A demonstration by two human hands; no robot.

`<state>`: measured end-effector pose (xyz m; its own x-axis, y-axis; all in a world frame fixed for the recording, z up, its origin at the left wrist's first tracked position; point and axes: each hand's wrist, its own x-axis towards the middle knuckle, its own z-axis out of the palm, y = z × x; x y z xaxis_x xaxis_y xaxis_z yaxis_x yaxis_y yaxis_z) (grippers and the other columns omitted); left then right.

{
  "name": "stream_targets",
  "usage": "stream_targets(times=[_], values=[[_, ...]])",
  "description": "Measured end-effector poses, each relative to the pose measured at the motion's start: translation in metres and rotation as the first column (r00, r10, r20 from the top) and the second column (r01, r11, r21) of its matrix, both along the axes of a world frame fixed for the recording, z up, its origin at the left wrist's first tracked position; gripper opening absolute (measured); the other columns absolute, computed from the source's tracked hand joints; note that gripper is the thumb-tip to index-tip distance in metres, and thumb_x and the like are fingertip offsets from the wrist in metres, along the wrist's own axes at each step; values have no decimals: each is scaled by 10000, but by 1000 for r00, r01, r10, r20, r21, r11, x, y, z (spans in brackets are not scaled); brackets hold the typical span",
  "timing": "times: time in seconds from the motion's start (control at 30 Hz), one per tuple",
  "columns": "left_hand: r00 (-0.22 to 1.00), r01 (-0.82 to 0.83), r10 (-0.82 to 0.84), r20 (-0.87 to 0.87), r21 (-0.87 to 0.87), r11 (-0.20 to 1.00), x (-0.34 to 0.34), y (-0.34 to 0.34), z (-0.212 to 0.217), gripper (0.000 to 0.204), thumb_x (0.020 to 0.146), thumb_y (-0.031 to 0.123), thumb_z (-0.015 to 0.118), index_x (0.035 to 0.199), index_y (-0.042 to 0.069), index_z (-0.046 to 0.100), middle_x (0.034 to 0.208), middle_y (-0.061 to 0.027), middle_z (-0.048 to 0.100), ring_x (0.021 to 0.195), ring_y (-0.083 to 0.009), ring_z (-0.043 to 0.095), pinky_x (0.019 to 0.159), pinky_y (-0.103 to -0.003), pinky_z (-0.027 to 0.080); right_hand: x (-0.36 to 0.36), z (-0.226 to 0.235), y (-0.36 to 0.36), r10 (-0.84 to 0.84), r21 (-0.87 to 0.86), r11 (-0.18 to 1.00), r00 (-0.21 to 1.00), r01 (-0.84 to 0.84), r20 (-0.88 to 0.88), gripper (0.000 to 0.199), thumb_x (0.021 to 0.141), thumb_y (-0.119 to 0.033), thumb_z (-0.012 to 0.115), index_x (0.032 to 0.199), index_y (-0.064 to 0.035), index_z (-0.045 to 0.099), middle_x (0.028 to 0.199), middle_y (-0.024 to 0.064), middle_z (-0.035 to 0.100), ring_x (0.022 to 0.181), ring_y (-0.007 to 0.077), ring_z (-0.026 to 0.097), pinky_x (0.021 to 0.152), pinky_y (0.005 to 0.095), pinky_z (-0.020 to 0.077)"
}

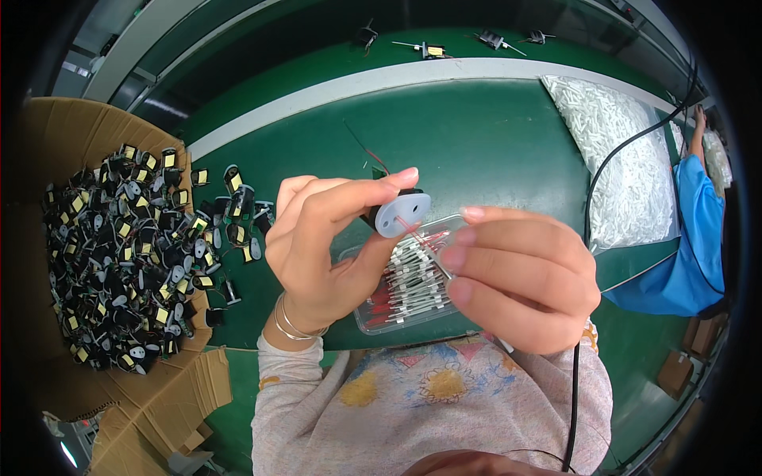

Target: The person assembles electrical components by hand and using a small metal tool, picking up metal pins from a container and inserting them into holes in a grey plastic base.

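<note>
Left hand (313,230): fingers are grasping one black part with grey oval end plate (409,202) above the clear tray (397,326); right hand (528,274): fingers seem to be pinching one thin red lead (424,245) at the plate, so likely threading, next move probably calling for a gentle, straight pull. Counting one tray, one cardboard box (178,397), one bag of small white tubes (623,166), four parts (433,51) lying past the white strip (317,97); boxed parts (125,230) are defying a count

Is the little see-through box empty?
Not empty: many white and red pieces show inside the clear box; hands hide some.
</note>
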<state>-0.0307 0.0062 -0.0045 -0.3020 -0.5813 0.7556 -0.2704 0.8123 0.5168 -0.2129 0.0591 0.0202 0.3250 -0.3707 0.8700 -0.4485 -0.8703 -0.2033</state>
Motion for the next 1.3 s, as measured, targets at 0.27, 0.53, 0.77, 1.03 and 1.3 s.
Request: stream_targets(times=[0.27, 0.53, 0.77, 1.03, 1.3], values=[[1000, -1, 1, -1, 21, 1000, 1, 1, 2, 359, 636, 25, 773, 941, 50, 584, 930, -56, 705, 657, -117, 621, 667, -246, 374, 2, -2, 0, -17, -6, 1000, 999, 18, 38, 204, 679, 25, 676, 867, 0, 601, 896, 152, 631, 813, 267, 625, 767, 410, 570], [1000, 6, -6, 27, -9, 1000, 2, 2, 6, 360, 640, 17, 770, 941, 53, 577, 934, -53, 706, 644, -113, 620, 644, -248, 367, -2, -2, -7, 51, 7, 999, 992, -52, 117, 186, 652, 34, 688, 820, 26, 608, 854, 183, 633, 759, 278, 636, 707, 399, 580], [999, -3, 4, 46, -20, 1000, 3, 3, 6, 376, 634, 19, 776, 944, 55, 565, 932, -49, 707, 645, -117, 615, 639, -252, 372, -2, -2, -7, 27, 27, 999, 988, -32, 152, 205, 607, 51, 686, 797, 34, 614, 819, 186, 636, 701, 275, 639, 660, 384, 583], [998, -17, 19, 56, -43, 999, 3, 2, 8, 391, 625, 36, 792, 936, 48, 555, 922, -51, 708, 639, -117, 602, 636, -249, 372, -4, 2, -3, 21, 2, 1000, 995, -22, 97, 151, 687, -12, 680, 819, 42, 630, 832, 189, 641, 725, 279, 643, 673, 382, 580], [998, -46, 51, 49, -97, 994, 3, 1, 6, 383, 622, 35, 792, 932, 53, 568, 912, -41, 708, 628, -116, 584, 633, -250, 372, -3, 3, 1, -10, 30, 1000, 999, 9, 50, 127, 769, -71, 642, 830, 40, 636, 863, 184, 647, 777, 279, 644, 720, 382, 574]])
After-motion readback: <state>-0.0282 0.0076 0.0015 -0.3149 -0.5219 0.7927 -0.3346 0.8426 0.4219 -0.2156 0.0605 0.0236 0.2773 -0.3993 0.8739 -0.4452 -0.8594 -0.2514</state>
